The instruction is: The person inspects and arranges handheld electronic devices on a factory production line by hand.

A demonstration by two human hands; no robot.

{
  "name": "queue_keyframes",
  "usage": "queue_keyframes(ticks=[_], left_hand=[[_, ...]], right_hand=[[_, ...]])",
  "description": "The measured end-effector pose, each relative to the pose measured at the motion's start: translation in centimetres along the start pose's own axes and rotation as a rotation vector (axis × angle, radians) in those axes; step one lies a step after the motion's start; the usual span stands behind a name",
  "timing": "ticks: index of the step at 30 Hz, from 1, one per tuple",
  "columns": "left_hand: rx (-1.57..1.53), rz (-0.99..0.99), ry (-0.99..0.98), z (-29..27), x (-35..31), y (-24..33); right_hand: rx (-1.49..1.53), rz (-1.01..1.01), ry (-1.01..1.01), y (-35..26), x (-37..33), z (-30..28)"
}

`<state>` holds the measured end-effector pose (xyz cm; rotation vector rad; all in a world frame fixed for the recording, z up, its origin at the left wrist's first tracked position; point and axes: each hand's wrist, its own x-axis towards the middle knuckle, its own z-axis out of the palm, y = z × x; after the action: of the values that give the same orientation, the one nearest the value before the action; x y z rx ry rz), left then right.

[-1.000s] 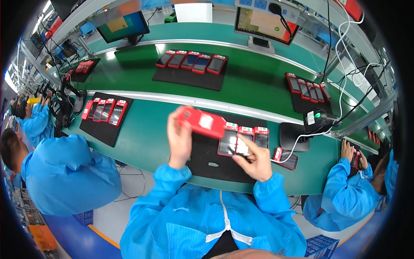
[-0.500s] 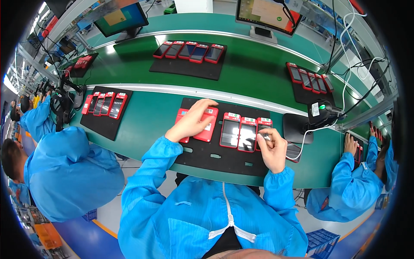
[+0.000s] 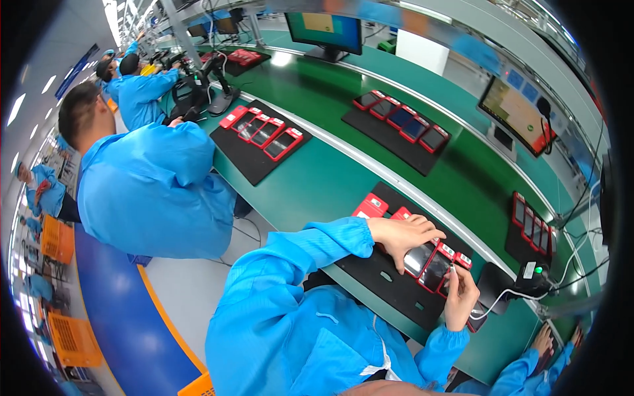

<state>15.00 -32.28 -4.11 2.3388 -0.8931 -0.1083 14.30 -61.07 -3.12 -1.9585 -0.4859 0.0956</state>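
Note:
My left hand (image 3: 406,239) lies over a row of red-framed handheld devices on a black mat (image 3: 389,290). Its fingers are stretched out and the thumb is spread beside a dark-screened device (image 3: 417,259). To the right, my right hand (image 3: 461,300) has fingertips pinched at the edge of another handheld device (image 3: 434,272); what is between them, if anything, is too small to name. A red device with its screen hidden (image 3: 371,206) lies left of my left hand, and a second is partly covered by it.
A black scanner with a green light (image 3: 536,274) and a white cable stands at right. More devices lie on mats on the far bench (image 3: 401,120) and at left (image 3: 267,135). A co-worker in blue (image 3: 152,185) sits left; another person's hands (image 3: 545,340) show lower right.
The view has swung left and tilted. My left hand has moved right, from the two red devices onto the dark-screened ones. My right hand stays near the row's right end, fingers still pinched.

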Motion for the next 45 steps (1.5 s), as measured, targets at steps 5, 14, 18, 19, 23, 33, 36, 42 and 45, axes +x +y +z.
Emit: queue_keyframes(ticks=[5, 14, 18, 19, 23, 33, 36, 42, 45], left_hand=[[-0.112, -0.140, 0.350, 0.4, -0.9, 0.1], [-0.366, -0.309, 0.869, 3.0, -0.9, 2.9], [-0.424, -0.330, 0.830, 3.5, -0.8, 3.3], [-0.443, -0.353, 0.842, 3.6, -0.8, 3.4], [-0.473, -0.332, 0.860, 4.0, -0.8, 3.0], [-0.301, -0.318, 0.872, 4.2, -0.9, 4.0], [-0.188, -0.292, 0.871, 4.3, -1.1, 4.2], [-0.129, -0.239, 0.905, 4.5, -1.1, 4.7], [-0.144, -0.236, 0.903, 4.4, -0.9, 4.7]], right_hand=[[0.071, -0.007, 0.036, -1.7, 0.2, 0.5], [0.082, -0.108, 0.023, -5.4, 1.6, 2.7], [0.064, -0.087, 0.010, -5.6, 1.7, 2.8], [0.073, -0.085, 0.007, -5.6, 1.6, 2.8], [0.076, -0.045, 0.051, -5.1, 1.5, 2.9], [0.062, 0.047, -0.038, -5.1, 1.4, 2.1], [0.099, 0.094, -0.102, -5.0, 1.2, 1.9], [0.139, 0.104, -0.088, -4.6, 0.6, 2.3], [0.147, 0.120, -0.089, -4.2, 0.7, 2.1]])
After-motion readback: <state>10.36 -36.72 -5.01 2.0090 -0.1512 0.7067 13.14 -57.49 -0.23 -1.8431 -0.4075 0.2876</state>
